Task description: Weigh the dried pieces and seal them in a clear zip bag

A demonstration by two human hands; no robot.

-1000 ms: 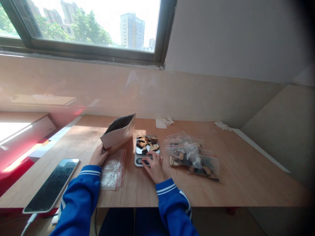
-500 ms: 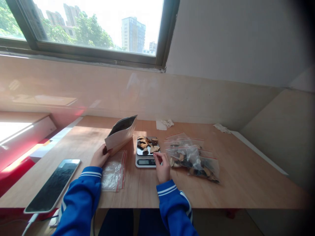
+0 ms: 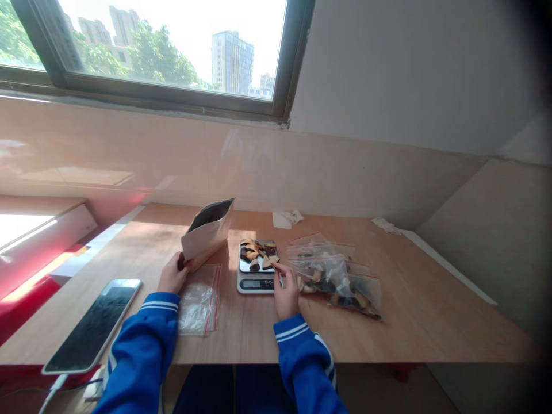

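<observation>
The digital kitchen scale [image 3: 256, 283] has a readout too small to read. Its metal pan carries a heap of dried brown-and-black slices [image 3: 257, 255]. The right hand [image 3: 286, 294] is pinched, thumb and forefinger close together just beside the pan; whether it grips a piece, I cannot tell. The left hand [image 3: 172, 275] curls shut around the lower corner of an open foil-lined paper pouch [image 3: 207, 236], held tilted just above a flat zip bag with red strips [image 3: 198, 307]. Right of the scale, filled zip bags [image 3: 334, 282] lie on the tabletop [image 3: 414, 322], with a smartphone [image 3: 92, 325] well left of the hands
</observation>
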